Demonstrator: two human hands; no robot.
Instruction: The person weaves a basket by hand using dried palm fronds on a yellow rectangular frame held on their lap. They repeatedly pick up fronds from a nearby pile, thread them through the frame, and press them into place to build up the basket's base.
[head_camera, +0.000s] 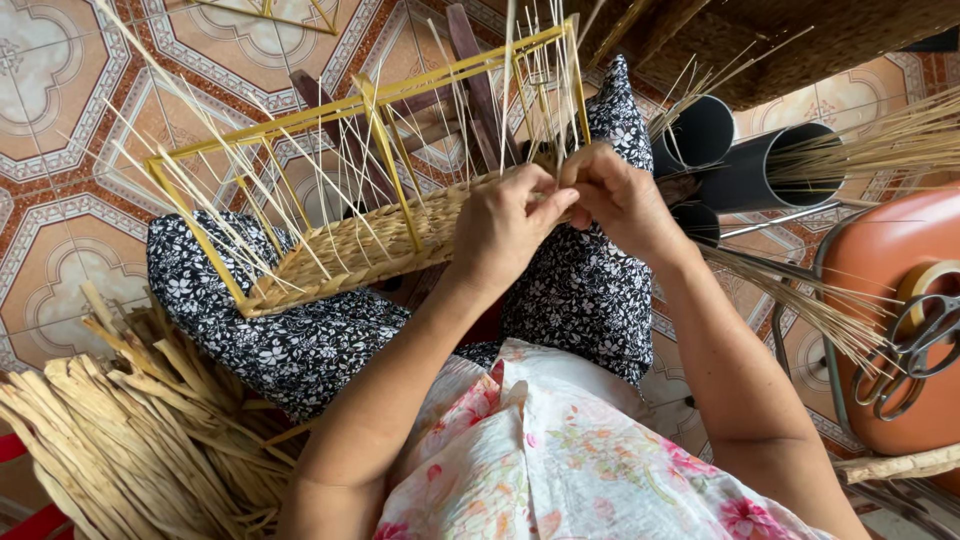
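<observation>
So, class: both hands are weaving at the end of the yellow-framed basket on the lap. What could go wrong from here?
1. The thin stakes stick up loose around the left hand and right hand; a forearm could bend or snap one.
2. The basket frame rests tilted on the knees; it might slip.
3. Scissors lie near the right elbow and could be knocked.

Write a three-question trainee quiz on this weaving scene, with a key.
1. True or false: both hands meet at the right end of the woven basket on the yellow frame.
2. What lies on the orange stool at the right? A) scissors B) a hammer C) a cup
3. Fill in: the bundle of dried strips lies by the person's ____ knee.

Key:
1. True: the left hand and right hand work there together.
2. A: scissors.
3. Left.
</observation>
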